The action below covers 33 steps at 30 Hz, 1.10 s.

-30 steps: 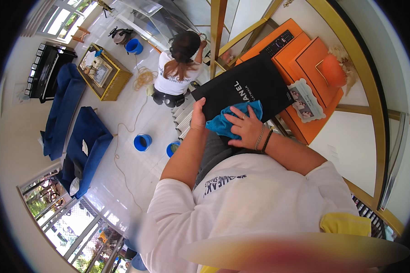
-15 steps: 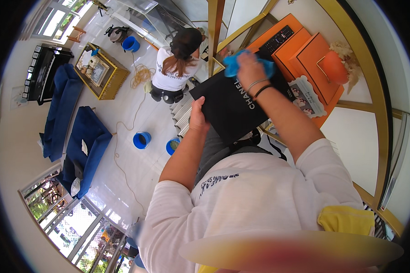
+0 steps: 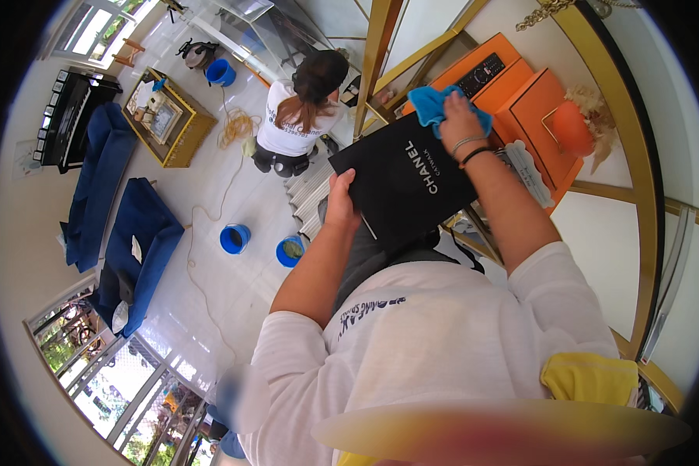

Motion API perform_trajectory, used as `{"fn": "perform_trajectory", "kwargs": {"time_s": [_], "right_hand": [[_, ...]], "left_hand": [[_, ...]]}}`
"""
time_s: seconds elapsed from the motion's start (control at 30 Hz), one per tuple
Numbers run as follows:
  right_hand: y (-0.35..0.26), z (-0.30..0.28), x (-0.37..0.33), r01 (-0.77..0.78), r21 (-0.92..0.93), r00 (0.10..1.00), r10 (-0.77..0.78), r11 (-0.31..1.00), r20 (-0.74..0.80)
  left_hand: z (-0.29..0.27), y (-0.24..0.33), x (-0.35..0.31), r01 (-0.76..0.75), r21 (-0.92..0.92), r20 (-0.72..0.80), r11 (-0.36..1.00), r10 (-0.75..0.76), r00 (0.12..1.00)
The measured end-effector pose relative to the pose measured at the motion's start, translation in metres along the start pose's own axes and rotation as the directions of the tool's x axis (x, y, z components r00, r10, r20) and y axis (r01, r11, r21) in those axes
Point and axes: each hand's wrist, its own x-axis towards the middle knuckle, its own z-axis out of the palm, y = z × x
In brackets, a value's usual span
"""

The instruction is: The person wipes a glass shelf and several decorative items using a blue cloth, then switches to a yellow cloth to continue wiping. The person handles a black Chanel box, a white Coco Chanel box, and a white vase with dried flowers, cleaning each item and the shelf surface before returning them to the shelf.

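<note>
A flat, rectangular black book with pale lettering on its cover [image 3: 388,167] is held at an angle in front of the person's waist, beside a gold-framed shelf unit [image 3: 642,194]. Its left edge is gripped by the left hand [image 3: 340,200] — the thumb is laid on the cover and the fingers are mostly hidden underneath. A bunched bright-blue cloth [image 3: 429,105] is covered in part by the right hand [image 3: 461,124] at the book's upper right corner; whether the cloth is pinched or only pressed down by the fingers cannot be told.

Just beyond that corner, a stack of flat orange boxes [image 3: 511,97] is seen, with a slim black remote control [image 3: 480,72] laid on it. A white photo frame with a scalloped edge [image 3: 530,177] is partly hidden by the right forearm. To the left, a co-worker in a white shirt [image 3: 299,116] is seen from behind, and two round blue plastic buckets [image 3: 234,238] are placed on the pale, shiny floor [image 3: 248,299].
</note>
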Motion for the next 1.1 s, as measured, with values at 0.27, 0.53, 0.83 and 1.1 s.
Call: {"fn": "perform_trajectory", "kwargs": {"time_s": [0.27, 0.53, 0.83, 1.1], "right_hand": [[-0.088, -0.031, -0.058, 0.645, 0.255, 0.742, -0.670, 0.720, 0.017], [0.030, -0.003, 0.013, 0.066, 0.133, 0.975, -0.092, 0.989, 0.203], [0.029, -0.019, -0.066, -0.173, 0.076, 0.942, 0.142, 0.982, 0.303], [-0.005, -0.028, -0.156, 0.140, 0.132, 0.965, -0.165, 0.981, 0.204]], "left_hand": [[-0.006, -0.003, 0.006, -0.011, -0.068, 0.021, 0.998, 0.013, 1.000], [0.007, 0.003, -0.002, -0.019, -0.020, 0.012, 1.000, 0.019, 1.000], [0.011, 0.005, -0.005, 0.026, -0.045, 0.019, 0.999, -0.026, 0.999], [0.020, 0.010, -0.011, 0.036, -0.063, 0.060, 0.997, -0.032, 0.998]]}}
